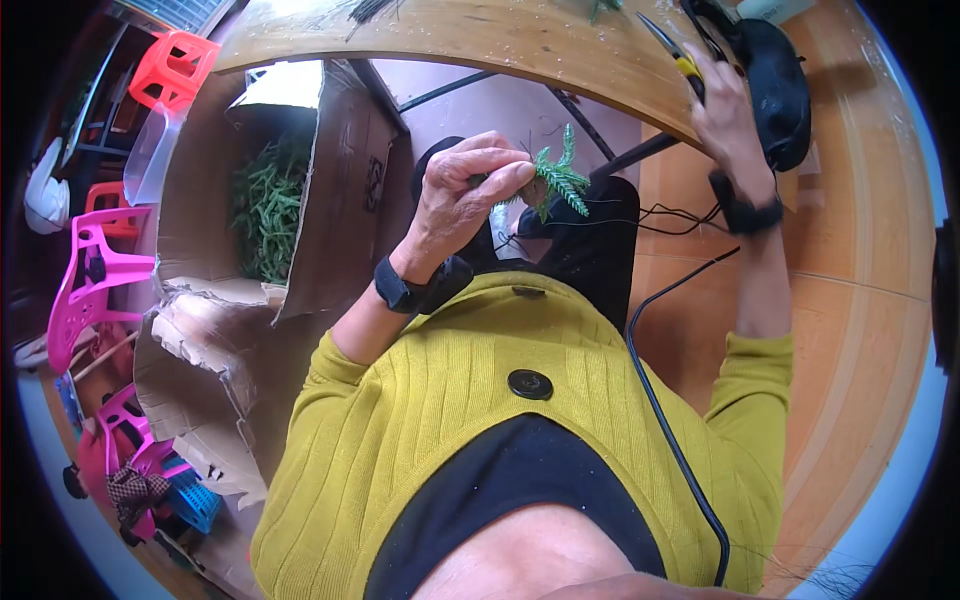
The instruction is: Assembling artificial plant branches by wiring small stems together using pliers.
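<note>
My left hand (465,195) is raised over my lap, its thumb and fingers pinched on a green artificial pine sprig (566,185). A small brown piece shows at the base of the sprig, partly covered by the fingertips. Out to the right, over the edge of the wooden table (470,38), my right hand (722,110) has its fingers round a pair of pliers (688,66) with yellow and black handles. The pliers' narrow jaws point to the far left, above the tabletop. A black wristband sits on each wrist.
Left of me stands an open cardboard box (345,215) holding many green sprigs (270,210). A black pouch (775,90) lies beside my right hand. A black cable (655,400) runs down my front. Pink chairs (92,275) and a red stool (172,68) stand at the left.
</note>
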The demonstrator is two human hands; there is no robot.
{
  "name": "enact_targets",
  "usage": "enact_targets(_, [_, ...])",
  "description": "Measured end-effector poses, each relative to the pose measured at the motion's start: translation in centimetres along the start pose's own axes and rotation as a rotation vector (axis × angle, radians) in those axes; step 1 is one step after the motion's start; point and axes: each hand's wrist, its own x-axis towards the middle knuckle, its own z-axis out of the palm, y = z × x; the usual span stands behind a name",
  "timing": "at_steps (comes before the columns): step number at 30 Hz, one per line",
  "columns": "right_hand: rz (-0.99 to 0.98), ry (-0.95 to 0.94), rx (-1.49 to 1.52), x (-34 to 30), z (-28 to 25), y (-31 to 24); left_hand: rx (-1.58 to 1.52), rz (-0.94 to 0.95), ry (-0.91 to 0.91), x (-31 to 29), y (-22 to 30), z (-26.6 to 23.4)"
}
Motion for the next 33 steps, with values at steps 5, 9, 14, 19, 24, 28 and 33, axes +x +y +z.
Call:
enact_targets(5, [0.019,-0.340,0.640,-5.6,-6.0,-9.1,0.010,0.008,-0.001,-0.4,-0.4,-0.4])
enact_targets(9, [0.043,-0.469,0.755,-6.8,-6.8,-11.0,-0.013,0.032,-0.058,-0.1,0.1,0.0])
enact_targets(14, [0.007,-0.451,0.757,-6.9,-7.0,-10.8,-0.032,-0.023,-0.108,-0.2,0.8,0.6])
enact_targets(19, [-0.024,-0.428,0.753,-7.2,-6.6,-10.6,-0.065,-0.061,-0.149,-0.2,1.0,0.8])
enact_targets(24, [-0.056,-0.407,0.714,-7.6,-6.3,-10.4,-0.211,-0.182,-0.179,-0.3,1.3,0.8])
enact_targets(28, [-0.088,-0.428,0.816,-7.5,-6.0,-9.7,-0.337,-0.230,-0.199,-0.1,0.9,0.7])
enact_targets(33, [-0.021,-0.516,0.942,-8.0,-5.8,-9.4,-0.402,-0.209,-0.191,-0.1,0.7,1.1])
